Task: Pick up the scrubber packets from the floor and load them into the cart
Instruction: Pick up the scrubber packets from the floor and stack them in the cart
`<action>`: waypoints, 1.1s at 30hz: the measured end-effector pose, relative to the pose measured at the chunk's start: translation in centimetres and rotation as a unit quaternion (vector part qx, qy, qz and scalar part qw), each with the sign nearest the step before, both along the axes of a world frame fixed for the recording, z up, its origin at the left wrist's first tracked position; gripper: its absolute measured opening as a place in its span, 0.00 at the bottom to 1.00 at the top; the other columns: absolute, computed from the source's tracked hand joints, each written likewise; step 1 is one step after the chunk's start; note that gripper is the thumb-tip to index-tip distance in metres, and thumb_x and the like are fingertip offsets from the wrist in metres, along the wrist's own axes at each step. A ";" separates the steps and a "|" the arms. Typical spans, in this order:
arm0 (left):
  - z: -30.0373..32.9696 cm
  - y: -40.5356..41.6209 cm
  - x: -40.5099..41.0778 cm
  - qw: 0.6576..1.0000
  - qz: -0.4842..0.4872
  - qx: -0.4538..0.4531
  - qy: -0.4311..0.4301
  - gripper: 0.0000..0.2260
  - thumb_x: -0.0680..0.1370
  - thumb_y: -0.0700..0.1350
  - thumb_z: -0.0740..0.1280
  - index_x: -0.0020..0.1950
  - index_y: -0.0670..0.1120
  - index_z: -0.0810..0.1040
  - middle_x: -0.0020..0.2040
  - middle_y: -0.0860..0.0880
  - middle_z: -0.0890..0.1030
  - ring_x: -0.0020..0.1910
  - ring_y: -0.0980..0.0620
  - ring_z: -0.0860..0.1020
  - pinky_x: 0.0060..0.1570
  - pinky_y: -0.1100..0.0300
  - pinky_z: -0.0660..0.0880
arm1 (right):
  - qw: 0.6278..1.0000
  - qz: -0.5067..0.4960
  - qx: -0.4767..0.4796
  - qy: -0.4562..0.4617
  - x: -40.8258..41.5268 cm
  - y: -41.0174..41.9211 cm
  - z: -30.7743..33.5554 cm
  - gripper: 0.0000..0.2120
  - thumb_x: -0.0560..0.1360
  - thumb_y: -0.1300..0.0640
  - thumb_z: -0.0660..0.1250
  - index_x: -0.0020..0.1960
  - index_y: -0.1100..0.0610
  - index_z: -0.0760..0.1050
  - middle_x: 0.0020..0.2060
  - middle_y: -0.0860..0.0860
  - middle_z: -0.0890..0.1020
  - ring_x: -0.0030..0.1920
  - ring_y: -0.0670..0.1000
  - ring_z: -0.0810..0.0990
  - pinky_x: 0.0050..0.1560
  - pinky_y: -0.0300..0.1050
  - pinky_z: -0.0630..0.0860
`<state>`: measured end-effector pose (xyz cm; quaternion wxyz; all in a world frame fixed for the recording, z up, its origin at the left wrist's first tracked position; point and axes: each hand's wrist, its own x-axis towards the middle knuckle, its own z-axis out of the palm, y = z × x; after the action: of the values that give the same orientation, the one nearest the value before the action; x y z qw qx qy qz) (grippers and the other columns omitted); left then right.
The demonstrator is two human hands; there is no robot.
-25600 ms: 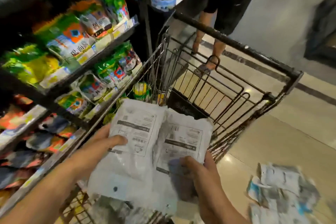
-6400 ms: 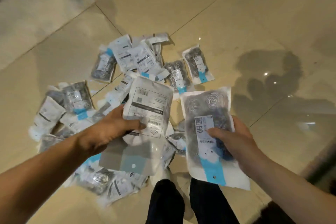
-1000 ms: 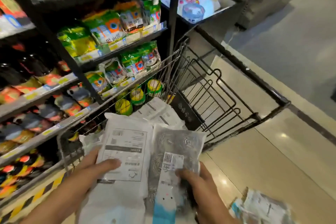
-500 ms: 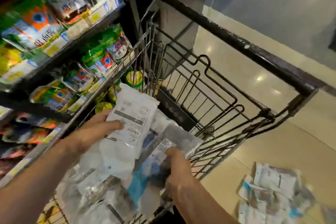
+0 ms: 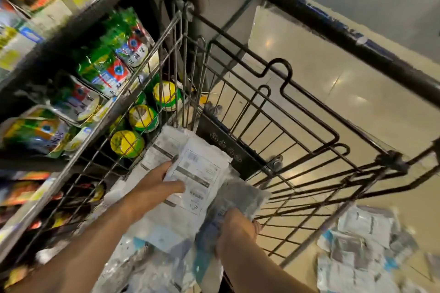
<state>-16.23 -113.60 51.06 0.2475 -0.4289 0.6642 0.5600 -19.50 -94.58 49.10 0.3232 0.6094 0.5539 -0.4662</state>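
My left hand (image 5: 152, 188) grips a white scrubber packet (image 5: 192, 181) label-up, thumb on its face, low inside the wire cart (image 5: 297, 126) above packets already lying there. My right hand (image 5: 235, 228) is closed around a grey packet (image 5: 240, 197) just beside it, near the cart's right wall. More packets (image 5: 364, 252) lie heaped on the floor (image 5: 333, 83) to the right, outside the cart.
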 end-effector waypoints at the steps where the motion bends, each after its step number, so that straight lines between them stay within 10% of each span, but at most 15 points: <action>1: -0.6 0.1 0.1 1.000 -0.005 0.003 -0.005 0.15 0.74 0.41 0.74 0.57 0.57 0.81 0.48 0.58 0.87 0.52 0.54 0.84 0.48 0.55 0.82 | 1.000 -0.015 0.014 -0.022 -0.1 -0.1 -0.5 0.28 0.78 0.57 0.69 0.75 0.49 0.65 0.58 0.60 0.79 0.54 0.63 0.79 0.47 0.57 0.80; 6: -3.0 0.7 1.0 0.998 -0.037 0.009 -0.044 0.23 0.66 0.49 0.75 0.60 0.62 0.80 0.53 0.60 0.87 0.55 0.53 0.84 0.54 0.48 0.83 | 0.997 0.016 0.070 -0.015 0.4 -0.5 -3.9 0.17 0.75 0.53 0.64 0.60 0.50 0.61 0.55 0.59 0.76 0.52 0.64 0.78 0.60 0.63 0.78; 12: -4.1 2.2 1.4 0.988 -0.119 -0.099 -0.028 0.30 0.68 0.57 0.71 0.70 0.65 0.69 0.60 0.59 0.81 0.59 0.50 0.81 0.58 0.50 0.80 | 0.988 0.109 0.101 -0.045 1.9 -0.4 -12.6 0.32 0.64 0.43 0.71 0.63 0.58 0.72 0.51 0.58 0.77 0.46 0.60 0.78 0.51 0.57 0.79; 17: -3.7 3.9 1.6 0.955 -0.167 -0.245 -0.018 0.37 0.72 0.58 0.72 0.78 0.60 0.61 0.73 0.49 0.71 0.71 0.42 0.70 0.65 0.44 0.74 | 0.979 0.157 0.132 -0.011 1.2 -1.3 -5.3 0.38 0.68 0.52 0.76 0.70 0.53 0.58 0.63 0.60 0.75 0.58 0.63 0.78 0.61 0.62 0.78; 23: -2.5 4.0 3.0 0.960 -0.111 -0.257 -0.002 0.37 0.73 0.56 0.76 0.78 0.57 0.63 0.72 0.47 0.72 0.71 0.42 0.70 0.66 0.45 0.73 | 0.924 0.313 0.180 0.121 2.9 -1.5 -0.1 0.44 0.76 0.51 0.73 0.83 0.49 0.49 0.83 0.53 0.53 0.83 0.58 0.51 0.82 0.59 0.54; 30: 0.7 4.8 7.3 0.968 -0.067 -0.240 0.026 0.34 0.74 0.52 0.77 0.78 0.55 0.68 0.72 0.47 0.74 0.71 0.43 0.71 0.67 0.47 0.72 | 0.870 0.379 0.092 0.301 3.9 1.5 4.1 0.26 0.76 0.53 0.71 0.73 0.51 0.70 0.68 0.51 0.76 0.64 0.54 0.77 0.66 0.52 0.79; 33: 3.1 5.0 9.5 0.976 -0.028 -0.203 0.075 0.30 0.75 0.48 0.77 0.75 0.52 0.71 0.70 0.49 0.75 0.70 0.47 0.73 0.63 0.54 0.71 | 0.807 0.510 0.021 0.296 5.1 3.1 6.6 0.19 0.78 0.44 0.69 0.67 0.48 0.73 0.62 0.46 0.79 0.53 0.47 0.78 0.42 0.28 0.77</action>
<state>-6.75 -108.57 54.21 0.1201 -0.4086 0.7924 0.4367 -14.41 -91.47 55.65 0.3215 0.0782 0.8637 -0.3802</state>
